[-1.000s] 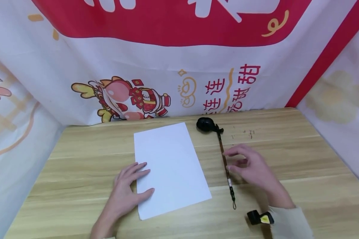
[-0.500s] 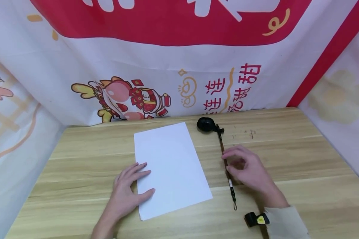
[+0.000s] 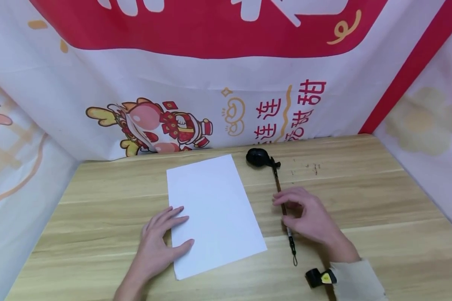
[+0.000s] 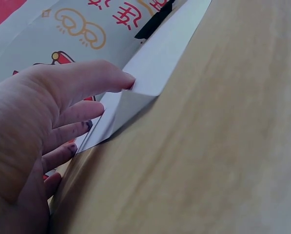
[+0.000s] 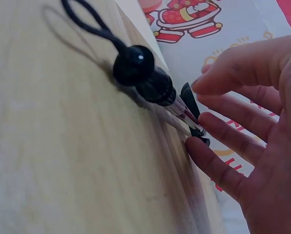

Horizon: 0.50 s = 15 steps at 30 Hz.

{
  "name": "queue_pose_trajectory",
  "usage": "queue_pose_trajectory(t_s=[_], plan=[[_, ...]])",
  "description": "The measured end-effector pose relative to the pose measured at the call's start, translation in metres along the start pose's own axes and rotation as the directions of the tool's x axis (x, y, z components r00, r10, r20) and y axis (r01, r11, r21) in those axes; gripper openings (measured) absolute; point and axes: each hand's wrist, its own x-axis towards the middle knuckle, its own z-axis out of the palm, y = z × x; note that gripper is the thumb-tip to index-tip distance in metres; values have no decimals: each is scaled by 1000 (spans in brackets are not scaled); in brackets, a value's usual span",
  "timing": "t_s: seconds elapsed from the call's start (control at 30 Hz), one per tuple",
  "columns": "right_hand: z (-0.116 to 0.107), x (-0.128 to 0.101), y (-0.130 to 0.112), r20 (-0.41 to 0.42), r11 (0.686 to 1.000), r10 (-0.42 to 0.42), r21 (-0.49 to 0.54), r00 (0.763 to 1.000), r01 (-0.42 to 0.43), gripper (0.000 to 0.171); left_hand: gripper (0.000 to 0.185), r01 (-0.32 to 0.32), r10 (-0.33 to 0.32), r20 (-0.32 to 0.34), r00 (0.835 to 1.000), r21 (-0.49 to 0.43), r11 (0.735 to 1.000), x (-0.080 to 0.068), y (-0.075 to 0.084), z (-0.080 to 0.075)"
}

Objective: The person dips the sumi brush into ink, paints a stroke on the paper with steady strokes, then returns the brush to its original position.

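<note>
A white sheet of paper [image 3: 218, 209] lies on the table, slightly turned. My left hand [image 3: 158, 242] rests on its left edge with fingers spread and the thumb on the sheet. In the left wrist view, the corner of the paper [image 4: 133, 109] near the thumb is bent. To the right lies a calligraphy brush [image 3: 277, 179] with a brown handle and black hanging loop [image 5: 87, 19]. Its far end is at a rounded black object [image 3: 258, 157]. My right hand [image 3: 310, 215] is over the brush handle, fingertips on one side and thumb on the other, loosely bent and apart.
Small dark marks [image 3: 312, 168] show on the wooden table [image 3: 113, 196] right of the black object. A printed white and red cloth [image 3: 196, 71] hangs behind the table. A black wrist camera [image 3: 314, 278] sits by the right sleeve [image 3: 358, 280].
My right hand has moved slightly left and down, farther over the brush handle. The left hand stays on the paper. The head view has shifted slightly.
</note>
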Motion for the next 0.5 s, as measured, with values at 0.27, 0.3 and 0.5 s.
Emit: queue_pose_trajectory(t_s=[0.27, 0.3, 0.5], plan=[[3, 1, -1, -14, 998, -44, -38, 999, 43, 40, 57, -2, 2, -6, 1000, 13, 1000, 0, 2, 0], [3, 1, -1, -15, 998, -41, -39, 999, 41, 40, 57, -2, 2, -6, 1000, 13, 1000, 0, 2, 0], [7, 1, -2, -36, 998, -16, -57, 999, 14, 38, 57, -11, 11, -11, 1000, 17, 1000, -1, 1, 1]])
